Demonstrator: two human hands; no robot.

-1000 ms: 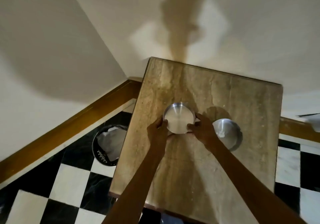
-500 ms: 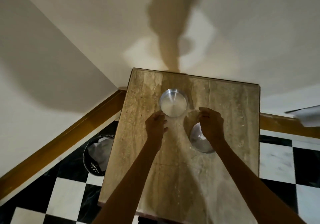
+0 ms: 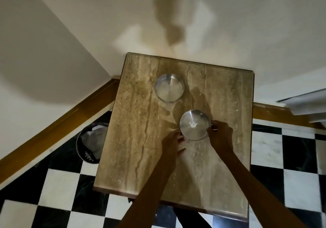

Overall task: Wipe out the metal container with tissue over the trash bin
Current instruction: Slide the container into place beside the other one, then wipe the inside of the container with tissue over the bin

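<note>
Two round steel pieces sit on the marble table [image 3: 141, 139]. The far metal container [image 3: 169, 90] stands upright and open, with no hand on it. The near metal container [image 3: 193, 125] is shiny with a bright glint at its middle; I cannot tell whether it faces up or down. My right hand [image 3: 220, 134] grips its right rim. My left hand [image 3: 173, 141] has its fingertips on the lower left rim, thumb spread. A black mesh trash bin [image 3: 90, 143] with crumpled white paper inside stands on the floor left of the table. No tissue is visible in either hand.
The table stands against a cream wall with a brown wooden skirting [image 3: 58, 122]. The floor [image 3: 58, 183] is black and white checkered tile. A white object [image 3: 307, 104] juts in at the right edge.
Both hands let go of the far container, which now rests farther back on the table. They moved right and closed on the near container, which sits closer to me.
</note>
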